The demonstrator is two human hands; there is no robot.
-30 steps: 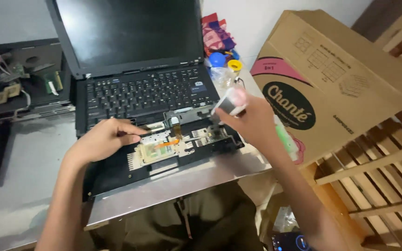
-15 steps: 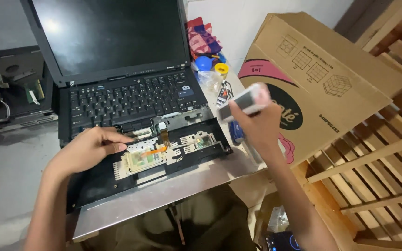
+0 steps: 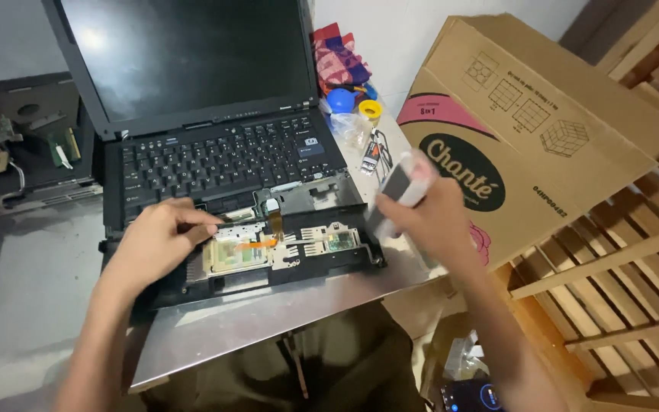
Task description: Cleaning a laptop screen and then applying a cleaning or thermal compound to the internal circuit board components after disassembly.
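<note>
While the black laptop [image 3: 215, 152] sits open on the grey bench [image 3: 32, 290] with its palm rest removed, the left hand [image 3: 154, 244] lies on the exposed front left part of the base, just below the keyboard [image 3: 223, 160]. Its fingers [image 3: 196, 225] are bunched and point right, the tips at the left edge of the pale metal plate [image 3: 242, 252] inside the base; whether they pinch anything there I cannot tell. An orange ribbon cable [image 3: 257, 244] crosses that plate just right of the fingertips.

Over the right front corner of the laptop, the right hand [image 3: 429, 221] is raised off the base and clenched around a small grey and white block-shaped tool [image 3: 402, 183], which sticks up and to the left out of the fist, blurred.

Beside that hand stands a tilted cardboard box [image 3: 543, 130], near wooden slats [image 3: 619, 290]. Behind the laptop lie a blue cap [image 3: 339, 100], a yellow tape roll [image 3: 370, 109] and a patterned cloth [image 3: 341, 57]. At far left rests another opened device [image 3: 17, 145].
</note>
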